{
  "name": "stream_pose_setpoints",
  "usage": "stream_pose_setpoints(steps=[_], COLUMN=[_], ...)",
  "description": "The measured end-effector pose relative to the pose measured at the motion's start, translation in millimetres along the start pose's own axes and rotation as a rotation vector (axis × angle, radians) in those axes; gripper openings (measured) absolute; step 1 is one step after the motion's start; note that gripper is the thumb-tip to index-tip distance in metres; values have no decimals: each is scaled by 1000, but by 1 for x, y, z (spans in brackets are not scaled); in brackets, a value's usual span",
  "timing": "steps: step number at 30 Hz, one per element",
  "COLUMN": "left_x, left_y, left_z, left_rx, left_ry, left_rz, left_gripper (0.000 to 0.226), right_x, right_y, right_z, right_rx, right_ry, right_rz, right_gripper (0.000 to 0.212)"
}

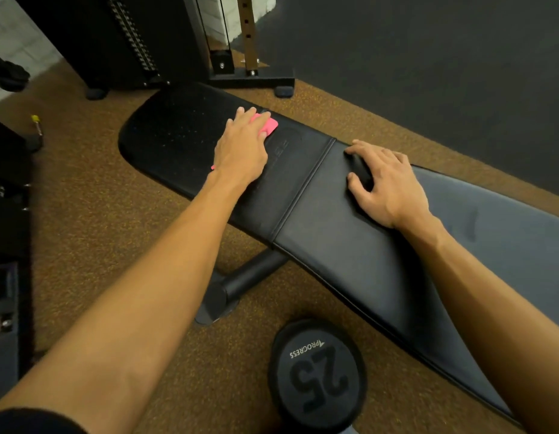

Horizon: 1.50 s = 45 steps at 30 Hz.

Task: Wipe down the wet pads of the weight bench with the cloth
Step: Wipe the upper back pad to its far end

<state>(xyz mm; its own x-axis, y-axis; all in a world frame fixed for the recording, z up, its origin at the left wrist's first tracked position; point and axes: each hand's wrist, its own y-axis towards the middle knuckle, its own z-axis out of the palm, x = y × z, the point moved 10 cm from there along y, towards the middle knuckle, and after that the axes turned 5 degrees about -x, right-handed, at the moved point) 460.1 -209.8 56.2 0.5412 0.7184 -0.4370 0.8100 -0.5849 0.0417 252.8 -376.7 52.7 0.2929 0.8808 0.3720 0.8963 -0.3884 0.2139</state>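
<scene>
1. We are judging the pink cloth to be light, soft and limp. It is lying on the far pad of the weight bench, mostly under our left hand.
2. It is probably sliding easily on the slick pad, so we are favouring a flat palm over a pinch.
3. Our left hand is lying open, fingers fairly straight, pressing the cloth down with the arm stretched out. Droplets are showing to its left.
4. Our right hand is resting open, fingers spread, on the near pad, holding nothing.
</scene>
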Motion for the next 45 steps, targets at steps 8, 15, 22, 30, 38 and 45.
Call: stream_pose_setpoints(steps=[8,15,22,30,38,45], left_x=[32,61,91,75,98,78], left_y=[-56,-89,-93,-29,-62,-21], left_z=[-19,-32,-47,-46,-49,-36], left_rx=[-123,-169,-206,-16,-82,49], left_ry=[-18,-61,-80,-24,-120,-36], left_rz=[-44,-39,-43,73,138,86], left_gripper=[51,51,47,50,51,52], right_x=[0,22,103,114,112,110], right_y=[1,12,45,59,62,62], right_z=[1,11,48,65,60,60], right_rx=[-6,-58,9,-73,-94,-111], right_ry=[11,120,123,-78,-82,-83], right_rz=[-16,114,-4,64,83,87], right_gripper=[49,50,62,61,58,58])
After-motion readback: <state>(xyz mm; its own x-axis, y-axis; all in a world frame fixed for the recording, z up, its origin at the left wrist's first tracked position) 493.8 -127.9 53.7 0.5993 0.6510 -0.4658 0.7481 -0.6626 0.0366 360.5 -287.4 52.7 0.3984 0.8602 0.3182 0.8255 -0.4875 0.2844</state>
